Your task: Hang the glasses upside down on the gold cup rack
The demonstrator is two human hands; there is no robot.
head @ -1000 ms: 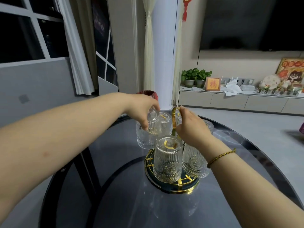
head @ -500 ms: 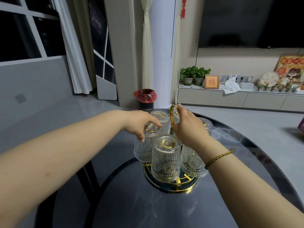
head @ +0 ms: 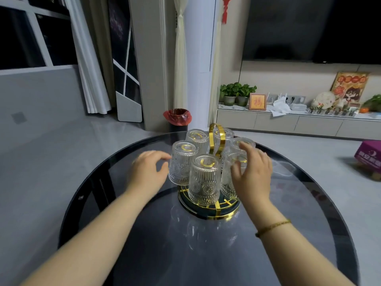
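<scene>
While hands flank glasses [head: 204, 178], bin [head: 177, 118] behind.

Around the gold cup rack [head: 215, 139], upturned glasses [head: 204, 179] crowd every side, leaving bare dark glass table [head: 206, 254] in front of it.

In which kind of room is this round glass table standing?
Most likely a home living room: a large dark wall-mounted television, a long low pale cabinet carrying green potted plants, and a small bin with a red liner.
</scene>
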